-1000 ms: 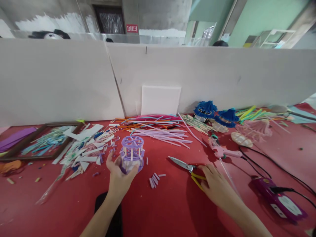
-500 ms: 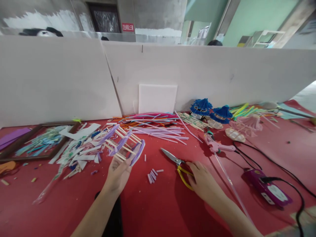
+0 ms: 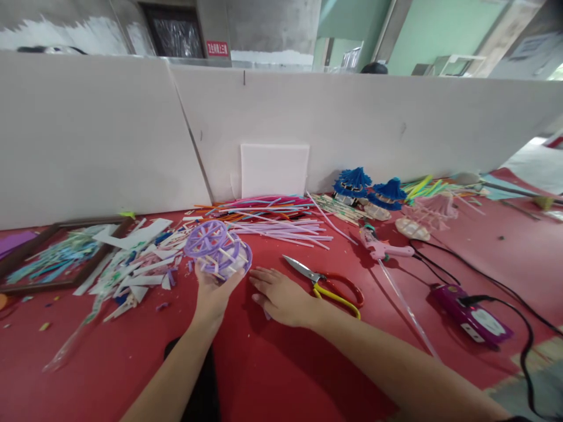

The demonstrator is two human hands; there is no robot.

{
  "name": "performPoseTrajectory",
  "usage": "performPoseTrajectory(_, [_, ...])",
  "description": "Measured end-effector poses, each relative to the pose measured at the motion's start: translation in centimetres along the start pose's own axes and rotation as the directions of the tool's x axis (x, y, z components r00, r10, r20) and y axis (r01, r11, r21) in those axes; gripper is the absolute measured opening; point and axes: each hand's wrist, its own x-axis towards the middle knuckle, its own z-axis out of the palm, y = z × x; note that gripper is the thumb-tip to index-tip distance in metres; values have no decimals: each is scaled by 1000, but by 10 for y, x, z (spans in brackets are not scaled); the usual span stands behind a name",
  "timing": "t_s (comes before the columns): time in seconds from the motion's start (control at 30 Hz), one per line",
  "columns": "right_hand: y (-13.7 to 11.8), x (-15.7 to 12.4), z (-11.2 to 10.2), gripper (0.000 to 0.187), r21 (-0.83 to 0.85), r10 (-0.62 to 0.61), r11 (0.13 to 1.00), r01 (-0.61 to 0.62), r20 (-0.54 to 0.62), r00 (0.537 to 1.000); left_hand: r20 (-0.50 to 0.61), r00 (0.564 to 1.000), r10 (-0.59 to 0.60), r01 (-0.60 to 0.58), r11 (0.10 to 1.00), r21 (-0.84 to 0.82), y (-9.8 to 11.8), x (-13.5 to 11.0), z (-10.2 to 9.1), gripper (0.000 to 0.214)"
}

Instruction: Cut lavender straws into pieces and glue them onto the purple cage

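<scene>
My left hand is closed around a round openwork frame made of purple fuzzy strips and pale sticks. It is held above the table, tilted so that one ring with crossing spokes faces me. Just right of it, my right hand lies low over the red table, palm down with fingers stretched out. It covers the spot of the short cut purple pieces; a bit of one purple piece shows under the thumb side. Scissors with red and yellow handles lie on the table right of that hand, untouched.
Purple pipe cleaners and mixed strips lie at the back. Paper scraps and a brown frame are left. To the right are a pink glue gun, a purple power strip with cables, and blue-roofed models. A white partition stands behind.
My right hand has left the scissors' handles and moved left onto the small purple pieces. My left hand has turned the frame so its spoked ring shows. The view has shifted slightly.
</scene>
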Motion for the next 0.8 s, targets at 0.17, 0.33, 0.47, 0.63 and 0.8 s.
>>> performPoseTrajectory(0.17, [2,-48,-23,38,27,-75,997,76,-27,997,46,999,-18,18,1000,9,-3,-4,2,73])
performPoseTrajectory(0.33, [86,-100,-93,48,-242,361,823,-514,-476,802,98,993,-62,63,998,-5,-5,-5,2,77])
performPoseTrajectory(0.47, [154,-132,-129,58,-224,485,724,-652,-507,713,105,991,-88,88,996,9,-3,-8,2,79])
performPoseTrajectory(0.63, [170,-144,-133,50,-106,515,759,-642,-505,692,134,987,-89,83,996,44,-2,-10,2,71])
performPoseTrajectory(0.8, [146,-131,-130,22,131,475,827,-547,-684,554,123,985,-123,123,992,10,-3,-12,1,72])
